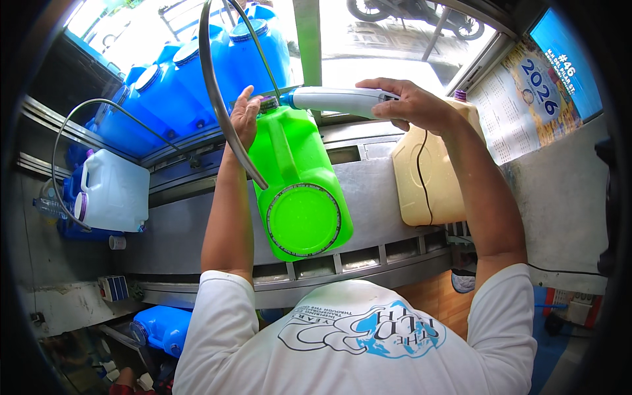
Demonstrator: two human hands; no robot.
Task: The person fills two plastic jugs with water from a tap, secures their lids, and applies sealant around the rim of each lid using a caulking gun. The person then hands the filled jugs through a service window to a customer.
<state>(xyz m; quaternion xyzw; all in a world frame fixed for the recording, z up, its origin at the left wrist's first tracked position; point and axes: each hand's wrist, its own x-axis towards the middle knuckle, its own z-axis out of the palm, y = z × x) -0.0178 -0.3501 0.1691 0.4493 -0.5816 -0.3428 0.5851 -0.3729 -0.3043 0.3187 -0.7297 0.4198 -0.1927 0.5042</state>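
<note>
A bright green plastic water jug (pixel 299 158) stands on the metal counter, its large round lid facing me and a small dark cap (pixel 268 103) at its far top. My left hand (pixel 245 118) is beside that cap, fingers stretched upward and apart; whether they touch it I cannot tell. In my right hand (pixel 411 105) is a white hair dryer (pixel 332 100) with a blue nozzle end, held level and pointing left at the cap. A black cord (pixel 421 171) hangs below this hand. The handle is mostly hidden by my fingers.
A beige jug (pixel 431 174) stands to the right, a pale jug (pixel 115 191) to the left. Several blue jugs (pixel 204 72) line the window side. A curved metal pipe (pixel 214 85) arches in front of my left hand. The metal counter (pixel 181 230) has a slotted front edge.
</note>
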